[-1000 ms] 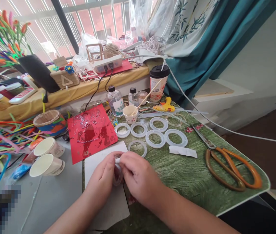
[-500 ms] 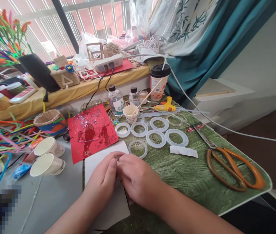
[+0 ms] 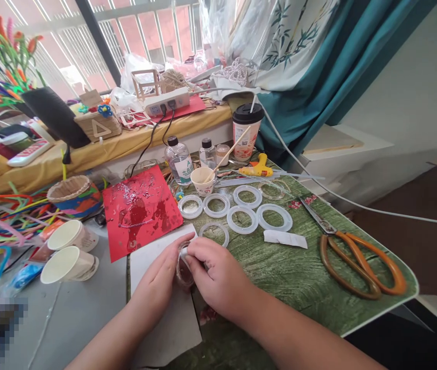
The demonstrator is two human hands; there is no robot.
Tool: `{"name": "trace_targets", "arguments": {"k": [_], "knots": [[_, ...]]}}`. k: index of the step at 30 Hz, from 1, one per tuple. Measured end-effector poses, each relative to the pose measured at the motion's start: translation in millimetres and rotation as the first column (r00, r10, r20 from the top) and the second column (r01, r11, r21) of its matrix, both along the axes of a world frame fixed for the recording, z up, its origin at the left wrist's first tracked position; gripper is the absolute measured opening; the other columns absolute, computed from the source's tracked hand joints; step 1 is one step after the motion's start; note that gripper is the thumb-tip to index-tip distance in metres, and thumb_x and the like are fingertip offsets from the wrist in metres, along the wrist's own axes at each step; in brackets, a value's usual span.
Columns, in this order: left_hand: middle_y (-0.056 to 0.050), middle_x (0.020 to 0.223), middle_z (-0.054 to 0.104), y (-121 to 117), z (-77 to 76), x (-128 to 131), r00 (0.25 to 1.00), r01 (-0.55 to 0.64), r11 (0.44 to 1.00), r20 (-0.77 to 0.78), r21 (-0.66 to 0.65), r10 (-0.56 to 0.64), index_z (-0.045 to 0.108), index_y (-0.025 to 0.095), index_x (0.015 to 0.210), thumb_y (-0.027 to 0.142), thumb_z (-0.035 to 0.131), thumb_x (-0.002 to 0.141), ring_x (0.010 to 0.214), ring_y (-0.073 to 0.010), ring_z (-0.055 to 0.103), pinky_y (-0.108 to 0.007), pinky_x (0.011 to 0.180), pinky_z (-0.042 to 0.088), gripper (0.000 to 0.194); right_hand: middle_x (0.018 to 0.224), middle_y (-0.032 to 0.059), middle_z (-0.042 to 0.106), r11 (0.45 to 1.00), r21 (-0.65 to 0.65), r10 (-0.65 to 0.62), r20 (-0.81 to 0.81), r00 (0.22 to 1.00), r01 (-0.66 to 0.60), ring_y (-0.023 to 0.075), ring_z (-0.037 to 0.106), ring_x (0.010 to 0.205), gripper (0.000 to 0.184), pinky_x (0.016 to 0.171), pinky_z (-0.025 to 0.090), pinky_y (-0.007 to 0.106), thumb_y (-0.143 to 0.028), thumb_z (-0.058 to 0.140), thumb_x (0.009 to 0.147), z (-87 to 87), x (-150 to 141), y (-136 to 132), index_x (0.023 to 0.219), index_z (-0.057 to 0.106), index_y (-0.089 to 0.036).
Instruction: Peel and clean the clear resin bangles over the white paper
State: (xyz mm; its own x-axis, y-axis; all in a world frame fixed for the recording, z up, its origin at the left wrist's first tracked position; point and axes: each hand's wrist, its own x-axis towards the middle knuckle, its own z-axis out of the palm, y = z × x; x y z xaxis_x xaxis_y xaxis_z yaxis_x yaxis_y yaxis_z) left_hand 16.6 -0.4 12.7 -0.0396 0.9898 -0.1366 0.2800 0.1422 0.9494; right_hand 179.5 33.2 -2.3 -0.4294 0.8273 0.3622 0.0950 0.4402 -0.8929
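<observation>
Over a white sheet of paper [image 3: 172, 329], a clear, glassy bangle [image 3: 184, 278] stands upright between my two hands. My left hand [image 3: 157, 277] is closed along its left side, fingers pressed together. My right hand [image 3: 218, 272] pinches the top of it with thumb and forefinger; something small and whitish shows at those fingertips, too little to name. Several translucent ring moulds [image 3: 242, 230] lie just beyond my hands on the green wood-print table cover. One of them touches the outline of my right fingers in view.
Large orange-handled scissors [image 3: 333, 232] lie at right, near a white strip [image 3: 285, 239]. Behind the rings stand a paper cup [image 3: 202, 186] with a stick, bottles [image 3: 179, 159] and a yellow glue gun [image 3: 259, 167]. A wet red sheet [image 3: 141, 210] and two tipped cups [image 3: 64, 264] are left.
My hands have parted a little and turned, so the clear bangle between them now shows. The view has shifted slightly, with the table things a little further left.
</observation>
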Motion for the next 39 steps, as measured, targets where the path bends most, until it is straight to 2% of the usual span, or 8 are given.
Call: {"name": "trace_targets", "arguments": {"k": [4, 9, 16, 22, 26, 30, 35, 39], "knots": [[-0.014, 0.134, 0.074, -5, -6.5, 0, 1.000, -0.025, 0.999, 0.002, 0.024, 0.025, 0.062, 0.021, 0.145, 0.067, 0.047, 0.103, 0.121, -0.0340, 0.070, -0.047, 0.104, 0.057, 0.064, 0.078, -0.0004, 0.056, 0.997, -0.053, -0.060, -0.009, 0.998, 0.059, 0.0156, 0.056, 0.075, 0.032, 0.071, 0.045, 0.029, -0.005, 0.055, 0.100, -0.5, 0, 1, 0.071, 0.053, -0.020], [-0.014, 0.149, 0.066, -7, -10.6, -1, 0.989, 0.080, 0.988, -0.134, 0.129, -0.062, 0.061, 0.022, 0.145, 0.067, 0.048, 0.103, 0.142, -0.0341, 0.057, -0.047, 0.119, 0.045, 0.062, 0.080, 0.0009, 0.060, 0.992, -0.089, -0.088, 0.011, 0.996, 0.089, 0.0166, 0.058, 0.076, 0.030, 0.071, 0.047, 0.029, -0.005, 0.056, 0.099, -3.1, -3, -1, 0.073, 0.056, -0.020], [-0.014, 0.130, 0.073, -7, -9.5, -2, 0.998, 0.025, 0.990, -0.056, 0.138, -0.017, 0.061, 0.021, 0.137, 0.068, 0.041, 0.105, 0.118, -0.0318, 0.070, -0.045, 0.106, 0.051, 0.060, 0.090, 0.0069, 0.063, 0.958, 0.235, 0.157, 0.061, 0.986, -0.167, 0.0215, 0.060, 0.085, 0.023, 0.081, 0.054, 0.034, -0.008, 0.047, 0.100, -1.3, 1, -11, 0.085, 0.058, -0.021], [-0.011, 0.117, 0.073, -6, -8.7, 0, 0.992, 0.077, 0.990, -0.111, 0.117, -0.064, 0.059, 0.022, 0.131, 0.072, 0.055, 0.098, 0.101, -0.0294, 0.070, -0.042, 0.094, 0.054, 0.060, 0.082, 0.0028, 0.059, 0.999, 0.050, -0.002, 0.020, 1.000, 0.001, 0.0187, 0.059, 0.078, 0.025, 0.071, 0.051, 0.031, -0.009, 0.049, 0.101, -1.6, 1, -8, 0.080, 0.055, -0.021], [-0.011, 0.118, 0.072, -5, -5.8, -1, 0.992, 0.005, 0.988, -0.127, 0.154, 0.014, 0.062, 0.021, 0.119, 0.072, 0.047, 0.101, 0.106, -0.0296, 0.069, -0.043, 0.096, 0.053, 0.056, 0.091, 0.0073, 0.064, 0.947, 0.263, 0.166, 0.092, 0.982, -0.185, 0.0223, 0.060, 0.087, 0.020, 0.081, 0.055, 0.036, -0.008, 0.047, 0.101, -1.5, 3, -8, 0.089, 0.057, -0.021], [-0.012, 0.118, 0.073, -6, -2.3, 1, 0.989, 0.067, 0.989, -0.140, 0.133, -0.049, 0.064, 0.021, 0.118, 0.069, 0.045, 0.103, 0.110, -0.0302, 0.068, -0.042, 0.098, 0.053, 0.055, 0.088, 0.0059, 0.062, 0.976, 0.204, 0.066, 0.047, 0.997, -0.074, 0.0208, 0.060, 0.085, 0.023, 0.080, 0.054, 0.033, -0.007, 0.045, 0.103, -1.3, 5, -9, 0.087, 0.056, -0.021], [-0.011, 0.113, 0.074, -6, 0.4, 4, 0.997, 0.005, 0.998, -0.078, 0.056, 0.000, 0.065, 0.020, 0.119, 0.071, 0.036, 0.105, 0.106, -0.0291, 0.070, -0.041, 0.093, 0.055, 0.060, 0.092, 0.0095, 0.065, 0.905, 0.345, 0.202, 0.168, 0.965, -0.250, 0.0229, 0.058, 0.087, 0.020, 0.083, 0.054, 0.035, -0.006, 0.047, 0.101, -0.3, 8, -7, 0.095, 0.062, -0.017], [-0.012, 0.121, 0.074, -4, -1.0, 5, 0.997, -0.009, 1.000, -0.075, 0.014, 0.010, 0.064, 0.021, 0.131, 0.073, 0.037, 0.104, 0.112, -0.0295, 0.070, -0.042, 0.097, 0.056, 0.065, 0.084, 0.0049, 0.061, 0.982, 0.163, 0.101, -0.001, 0.995, -0.100, 0.0190, 0.058, 0.081, 0.028, 0.078, 0.052, 0.031, -0.007, 0.047, 0.103, 0.7, 3, -5, 0.081, 0.059, -0.019]]}}
